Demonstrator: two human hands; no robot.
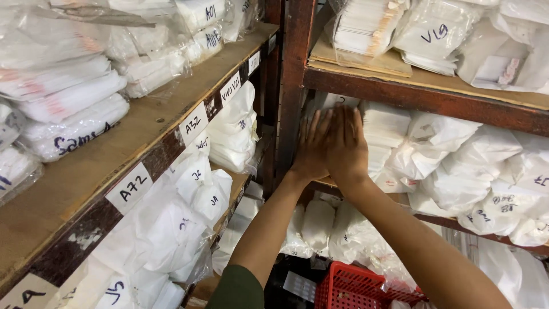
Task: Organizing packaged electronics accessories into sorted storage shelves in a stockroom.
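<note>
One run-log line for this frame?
left hand flat on white packets | right hand beside it, same stack | middle wooden shelf | red basket below

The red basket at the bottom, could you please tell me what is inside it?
Inside the red basket, a clear plastic bag of white items shows near its rim. The right forearm crosses in front and covers the rest, so its other contents cannot be seen.

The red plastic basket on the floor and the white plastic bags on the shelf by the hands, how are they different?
The red plastic basket is stiff with a grid of holes; the white plastic bags are soft and crumpled. The basket sits low near the floor; the bags are piled on a wooden shelf, beside both hands. Both are plastic.
</note>
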